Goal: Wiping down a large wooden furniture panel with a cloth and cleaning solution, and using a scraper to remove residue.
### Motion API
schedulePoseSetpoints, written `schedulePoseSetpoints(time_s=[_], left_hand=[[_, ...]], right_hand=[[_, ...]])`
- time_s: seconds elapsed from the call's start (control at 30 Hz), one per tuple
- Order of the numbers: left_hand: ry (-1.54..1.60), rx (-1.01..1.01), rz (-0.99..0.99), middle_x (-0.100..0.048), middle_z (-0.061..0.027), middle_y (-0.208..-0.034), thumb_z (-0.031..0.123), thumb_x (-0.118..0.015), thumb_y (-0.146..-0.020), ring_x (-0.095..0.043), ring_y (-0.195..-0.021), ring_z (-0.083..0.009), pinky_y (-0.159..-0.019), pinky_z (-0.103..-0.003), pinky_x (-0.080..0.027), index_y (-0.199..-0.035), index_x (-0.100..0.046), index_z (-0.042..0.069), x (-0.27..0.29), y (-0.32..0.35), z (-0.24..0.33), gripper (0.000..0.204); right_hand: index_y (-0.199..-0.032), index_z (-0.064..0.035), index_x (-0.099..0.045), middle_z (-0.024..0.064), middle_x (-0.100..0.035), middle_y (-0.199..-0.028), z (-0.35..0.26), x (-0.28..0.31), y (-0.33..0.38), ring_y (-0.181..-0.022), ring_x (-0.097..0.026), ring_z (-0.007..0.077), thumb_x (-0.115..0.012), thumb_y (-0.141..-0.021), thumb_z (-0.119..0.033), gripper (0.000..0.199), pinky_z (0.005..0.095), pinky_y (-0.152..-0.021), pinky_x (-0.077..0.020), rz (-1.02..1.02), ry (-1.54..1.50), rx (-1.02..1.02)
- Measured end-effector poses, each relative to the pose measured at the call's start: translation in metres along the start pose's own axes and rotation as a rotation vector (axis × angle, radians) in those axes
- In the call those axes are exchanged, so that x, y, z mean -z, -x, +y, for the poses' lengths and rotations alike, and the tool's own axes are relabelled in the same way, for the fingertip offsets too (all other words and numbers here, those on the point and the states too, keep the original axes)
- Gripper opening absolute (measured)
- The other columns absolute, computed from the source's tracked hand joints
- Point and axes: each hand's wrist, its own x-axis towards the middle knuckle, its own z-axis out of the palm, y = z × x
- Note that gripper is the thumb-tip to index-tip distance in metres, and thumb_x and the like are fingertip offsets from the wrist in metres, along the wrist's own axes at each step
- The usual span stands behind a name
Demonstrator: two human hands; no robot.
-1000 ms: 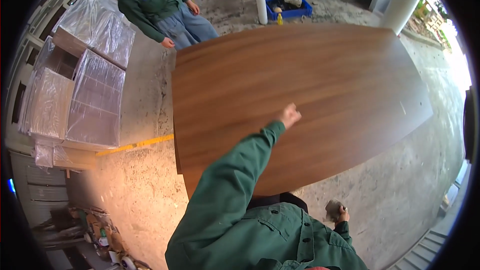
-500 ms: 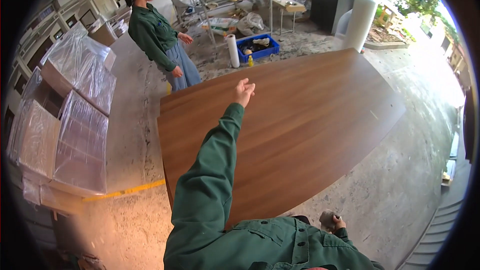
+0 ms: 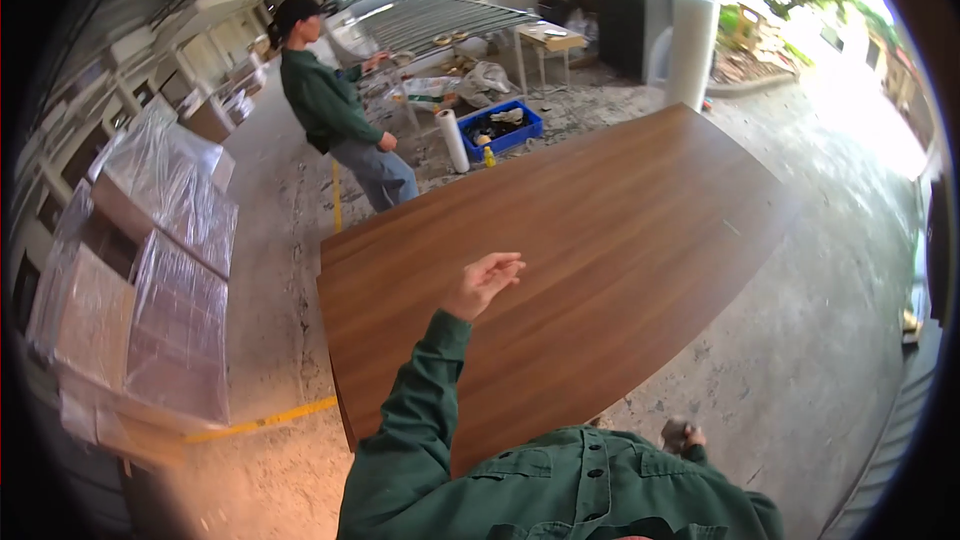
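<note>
My left hand [image 3: 487,283] hovers over a large brown wood-grain panel [image 3: 600,240], palm turned sideways. Its fingers are stretched out with nothing in them. Low at the right, beyond the panel's near edge, my right hand [image 3: 695,439] is closed round a crumpled grey-brown rag [image 3: 675,432]. Most of that hand's fingers are hidden behind the rag and sleeve.
A co-worker [image 3: 330,100] in green stands at the panel's far left corner. Behind the panel are a blue crate [image 3: 535,127], a white roll [image 3: 452,141], a yellow bottle [image 3: 489,157] and a slatted metal rack [image 3: 440,20]. Plastic-wrapped boxes [image 3: 180,330] stand left.
My left hand has drawn back toward me over the panel. The co-worker has turned toward the rack and reaches one hand to it. My view has shifted slightly.
</note>
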Motion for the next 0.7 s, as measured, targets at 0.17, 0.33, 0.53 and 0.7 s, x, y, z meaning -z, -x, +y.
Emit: schedulePoseSetpoints(time_s=[0.17, 0.33, 0.53, 0.7], left_hand=[[-0.007, 0.12, 0.301, -0.059, -0.0112, -0.106, 0.021, -0.049, -0.089, -0.059, -0.083, -0.0134, -0.072, -0.023, -0.046, -0.114, -0.05, 0.002, 0.011, 0.042, -0.018, 0.032], [-0.048, 0.23, 0.495, -0.057, -0.0095, -0.106, 0.029, -0.051, -0.088, -0.058, -0.082, -0.0147, -0.069, -0.025, -0.047, -0.113, -0.051, 0.004, 0.015, 0.08, -0.015, 0.036], [0.008, 0.244, 0.472, -0.057, -0.0083, -0.105, 0.027, -0.049, -0.089, -0.058, -0.083, -0.0156, -0.071, -0.025, -0.047, -0.111, -0.052, 0.004, -0.023, 0.064, -0.011, 0.032], [-0.053, 0.219, 0.438, -0.057, -0.0094, -0.106, 0.026, -0.049, -0.089, -0.058, -0.084, -0.0158, -0.071, -0.025, -0.046, -0.111, -0.052, 0.003, -0.043, 0.046, 0.004, 0.032]], right_hand=[[-0.102, -0.0168, -0.053, 0.0118, -0.054, -0.095, 0.009, -0.004, -0.036, -0.077, -0.057, 0.0328, -0.05, -0.08, -0.028, 0.025, 0.0409, -0.059, -0.0471, 0.07, 0.419, 0.433], [-0.094, -0.0043, -0.059, 0.0175, -0.06, -0.095, -0.087, 0.009, -0.026, -0.093, -0.055, 0.0333, -0.046, -0.082, -0.043, 0.042, 0.0404, -0.078, -0.0442, 0.026, 0.029, 0.027], [-0.107, -0.0051, -0.057, 0.0139, -0.06, -0.103, -0.067, 0.005, -0.02, -0.096, -0.057, 0.0262, -0.062, -0.075, -0.024, 0.037, 0.0332, -0.083, -0.0445, 0.142, -0.748, -0.209], [-0.116, -0.0088, -0.052, 0.0147, -0.06, -0.104, -0.1, 0.022, -0.04, -0.096, -0.057, 0.0266, -0.066, -0.07, -0.017, 0.049, 0.0329, -0.083, -0.0446, 0.173, -0.588, -0.232]])
